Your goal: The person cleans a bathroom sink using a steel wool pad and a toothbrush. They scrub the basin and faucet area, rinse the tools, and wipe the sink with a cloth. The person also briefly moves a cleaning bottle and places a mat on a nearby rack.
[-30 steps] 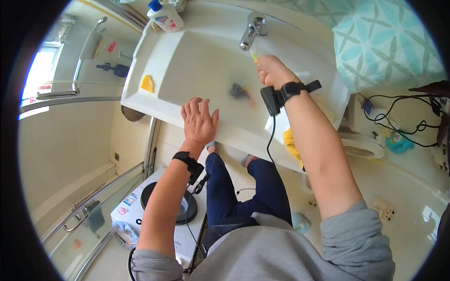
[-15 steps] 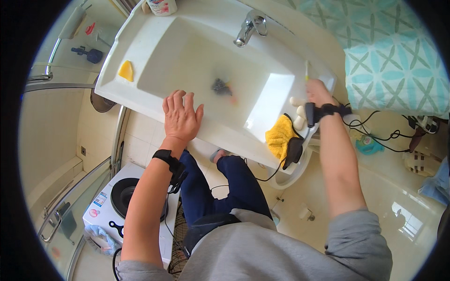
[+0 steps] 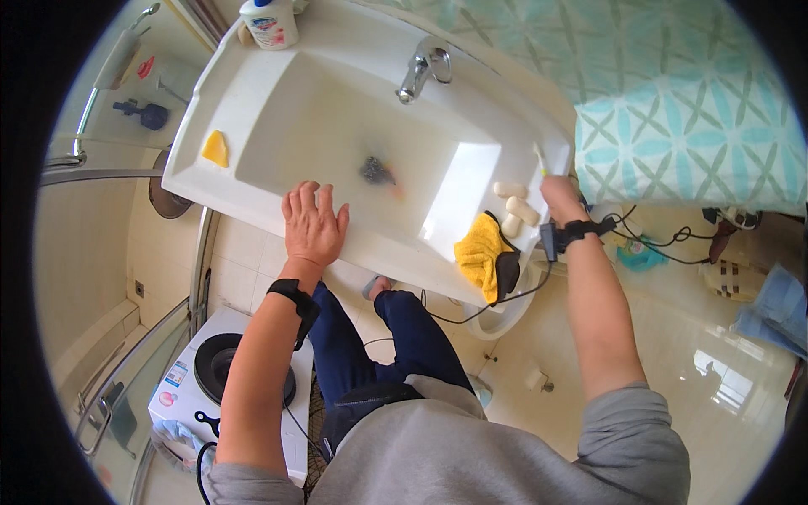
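Observation:
My left hand (image 3: 313, 227) lies with fingers spread on the front rim of the white sink (image 3: 278, 101). At the sink's right edge, my right hand (image 3: 561, 200) is closed round a thin toothbrush-like stick (image 3: 540, 158), pale at its tip and yellow-green lower down. Several pale soap-like bars (image 3: 523, 210) sit beside that hand. Nearer to me, a yellow cloth (image 3: 478, 257) with a dark edge drapes over the corner. In the cloudy water rests a dark grey scourer-like clump (image 3: 374, 171), with something orange blurred next to it.
A chrome faucet (image 3: 423, 69) stands at the back rim. A white pump bottle (image 3: 271, 25) and a yellow sponge piece (image 3: 215, 149) are on the left ledge. Patterned fabric (image 3: 690, 151) hangs at the right. Black cables (image 3: 665, 240) run beyond my right wrist.
The whole view has shifted, so the sink appears farther left. My right hand has come slightly nearer to me along the edge with the stick. My left hand keeps its place on the rim.

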Available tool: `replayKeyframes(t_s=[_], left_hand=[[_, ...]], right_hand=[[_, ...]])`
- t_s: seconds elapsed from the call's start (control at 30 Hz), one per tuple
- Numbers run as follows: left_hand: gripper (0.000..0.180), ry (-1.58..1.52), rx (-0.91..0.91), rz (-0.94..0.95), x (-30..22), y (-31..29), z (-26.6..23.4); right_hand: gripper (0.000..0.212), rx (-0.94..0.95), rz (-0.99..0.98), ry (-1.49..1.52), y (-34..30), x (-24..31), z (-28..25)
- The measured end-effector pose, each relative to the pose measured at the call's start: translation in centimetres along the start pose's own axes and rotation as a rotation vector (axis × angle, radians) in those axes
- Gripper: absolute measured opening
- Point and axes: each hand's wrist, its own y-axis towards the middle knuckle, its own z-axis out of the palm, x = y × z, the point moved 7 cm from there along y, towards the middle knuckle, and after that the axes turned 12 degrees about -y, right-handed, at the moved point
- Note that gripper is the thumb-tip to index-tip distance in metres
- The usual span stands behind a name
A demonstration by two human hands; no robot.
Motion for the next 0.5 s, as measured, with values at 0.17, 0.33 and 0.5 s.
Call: replayKeyframes(t_s=[0.17,0.33,0.5], left_hand=[[0.045,-0.039,0.004,0.001,0.1,0.0,-0.1],[0.048,-0.066,-0.027,0.027,-0.2,0.2,-0.8],[0.046,-0.067,-0.005,0.018,-0.2,-0.1,-0.8]], right_hand=[[0.037,-0.117,-0.391,-0.569,-0.9,7.7,1.6],[0.033,-0.411,-0.588,-0.781,-1.8,20.7,6.3],[0.032,-0.576,-0.795,-0.924,-2.3,26.7,8.7]])
